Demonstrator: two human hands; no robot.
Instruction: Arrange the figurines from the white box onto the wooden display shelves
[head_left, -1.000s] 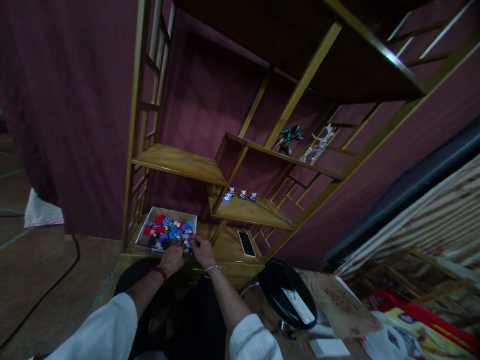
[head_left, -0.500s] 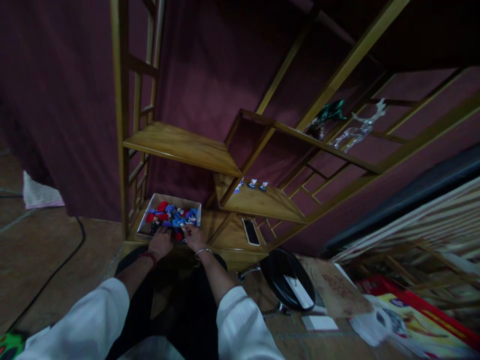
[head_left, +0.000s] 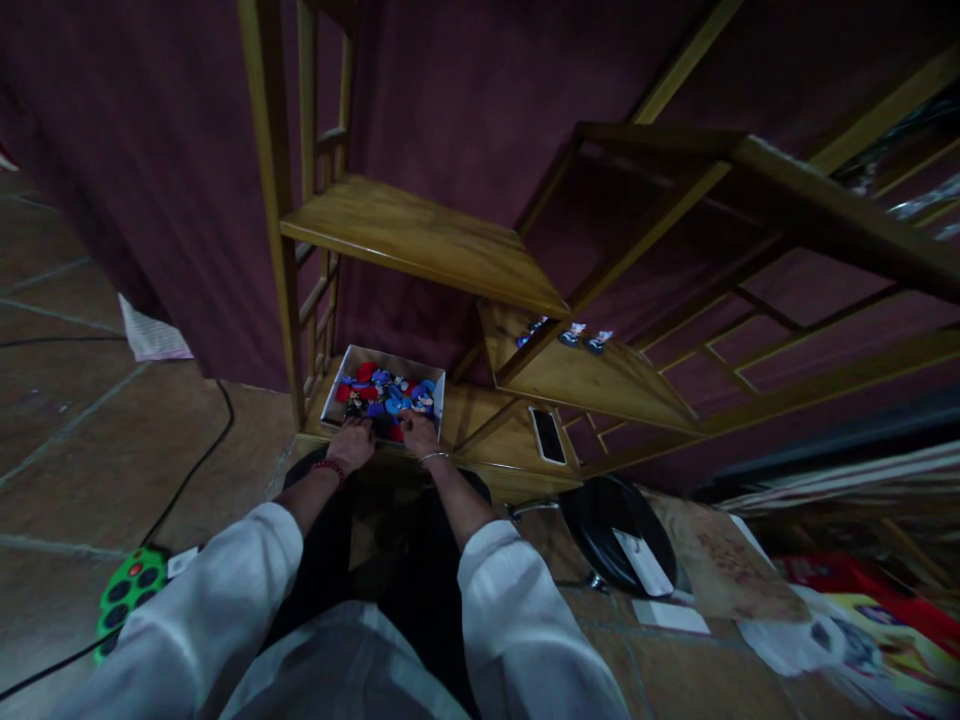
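Note:
A shallow white cardboard box [head_left: 328,408] sits on the lowest shelf. Red, blue and dark small figurines [head_left: 397,392] lie jumbled inside it. My left hand [head_left: 354,443], with a red bead bracelet on the wrist, reaches over the box's front left edge; its fingertips are lost in shadow among the pieces. Close by on the right, my right hand [head_left: 418,432], wearing a silver bangle, dips in over the front edge. Its fingers are bent together among the blue pieces, and what they hold is too small to make out.
Three small figurines [head_left: 573,333] stand on a raised shelf [head_left: 600,380]. Below lies a phone [head_left: 548,436]. A wooden upright [head_left: 274,200] rises left of the box. A black stool [head_left: 619,530] stands to the right; a green button pad [head_left: 129,590] and cable [head_left: 196,470] lie on the floor.
The view has swung left and down, so the shelves and box appear shifted. My right hand, earlier pinching near a small light-coloured piece, now reaches among the blue figurines. My left hand stays at the box's front.

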